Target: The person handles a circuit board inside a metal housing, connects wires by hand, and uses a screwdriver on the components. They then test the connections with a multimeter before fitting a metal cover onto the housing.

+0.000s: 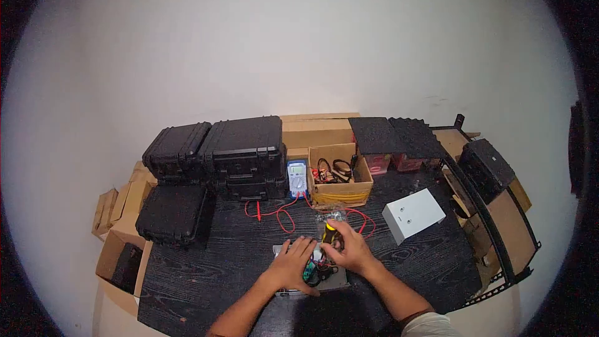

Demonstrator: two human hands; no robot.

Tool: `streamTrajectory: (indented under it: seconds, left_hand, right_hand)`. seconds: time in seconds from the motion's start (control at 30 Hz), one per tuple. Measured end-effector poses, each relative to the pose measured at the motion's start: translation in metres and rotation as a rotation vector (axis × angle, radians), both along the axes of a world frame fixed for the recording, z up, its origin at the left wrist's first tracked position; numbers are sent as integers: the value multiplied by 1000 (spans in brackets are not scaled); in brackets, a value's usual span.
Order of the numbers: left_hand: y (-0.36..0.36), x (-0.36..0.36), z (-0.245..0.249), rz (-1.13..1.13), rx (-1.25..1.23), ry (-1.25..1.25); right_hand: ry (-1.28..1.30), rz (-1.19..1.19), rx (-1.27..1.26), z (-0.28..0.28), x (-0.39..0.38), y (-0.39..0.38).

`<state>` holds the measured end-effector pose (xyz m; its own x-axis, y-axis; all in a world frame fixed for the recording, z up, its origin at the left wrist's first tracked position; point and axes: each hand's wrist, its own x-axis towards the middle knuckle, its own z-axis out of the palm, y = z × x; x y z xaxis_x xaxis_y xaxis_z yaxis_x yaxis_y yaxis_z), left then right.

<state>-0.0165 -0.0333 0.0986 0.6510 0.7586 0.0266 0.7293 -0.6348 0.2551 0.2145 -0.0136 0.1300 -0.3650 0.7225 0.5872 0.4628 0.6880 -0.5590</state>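
Note:
My right hand (350, 251) is wrapped round a yellow and black screwdriver (330, 231), held upright over an opened device (334, 279) with wires and a green circuit board. The screwdriver's tip is hidden. My left hand (293, 266) lies with its fingers spread on the left part of the device, near the green board (308, 271). A clear plastic bag (337, 215) with small contents lies just behind the screwdriver. Red test leads (289, 213) run across the table from a blue and white multimeter (298, 178).
Black hard cases (244, 150) are stacked at the back left. An open cardboard box (340, 196) holds cables. To the right are a white box (414, 215) and a black metal rack (483, 212). Another cardboard box (142, 268) stands off the table's left edge.

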Motion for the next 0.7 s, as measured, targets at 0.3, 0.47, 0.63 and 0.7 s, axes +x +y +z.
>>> streamTrajectory:
  seconds: [0.3,0.47,0.63,0.7]
  left_hand:
    - [2,-1,-6,3,14,35]
    - [1,-1,-1,-1,-21,33]
    - [1,0,-2,-3,2,60]
    - [1,-1,-3,-4,10,58]
  right_hand:
    - [167,100,-158,-14,1,7]
    - [19,-14,-80,13,1,-5]
    - [80,13,-22,2,2,0]
    - [188,84,-122,-12,0,5]
